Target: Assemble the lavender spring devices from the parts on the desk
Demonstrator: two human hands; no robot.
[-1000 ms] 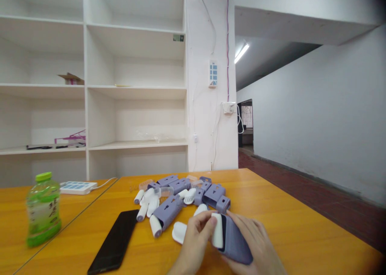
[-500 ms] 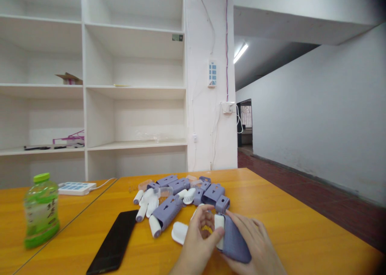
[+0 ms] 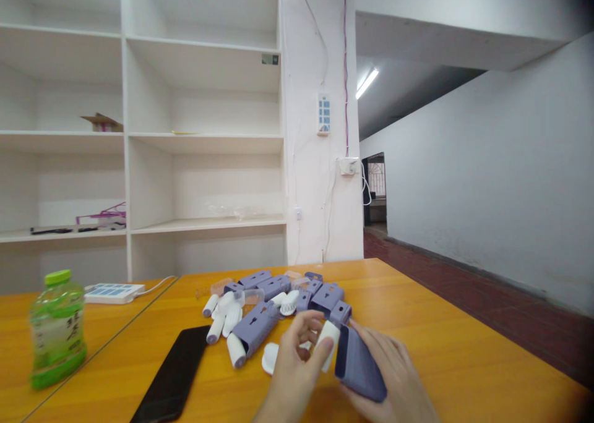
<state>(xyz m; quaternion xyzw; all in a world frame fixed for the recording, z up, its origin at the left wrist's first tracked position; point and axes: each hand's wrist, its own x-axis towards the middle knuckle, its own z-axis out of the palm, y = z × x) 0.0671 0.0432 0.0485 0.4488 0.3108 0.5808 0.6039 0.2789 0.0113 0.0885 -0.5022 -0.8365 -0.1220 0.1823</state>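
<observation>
My right hand (image 3: pixel 394 380) is wrapped round a purple plastic case (image 3: pixel 358 366) held low over the orange table (image 3: pixel 464 361). My left hand (image 3: pixel 292 373) pinches a white cylindrical roller (image 3: pixel 327 344) just at the case's open left end, tilted and partly out of it. Behind my hands lies a pile of several more purple cases (image 3: pixel 278 290) and white rollers (image 3: pixel 223 311). One purple case with a white roller in its end (image 3: pixel 250 333) lies just left of my left hand, and a white cap (image 3: pixel 269 358) sits beside it.
A black phone (image 3: pixel 174 376) lies flat at the left of the pile. A green-capped drink bottle (image 3: pixel 56 329) stands at the far left. A white power strip (image 3: pixel 114 292) rests at the table's back edge. White shelving (image 3: pixel 204 138) fills the wall behind.
The white roller sat flush in the case's end before; now my left hand holds it tilted and drawn leftward out of the case. The view has drifted slightly right.
</observation>
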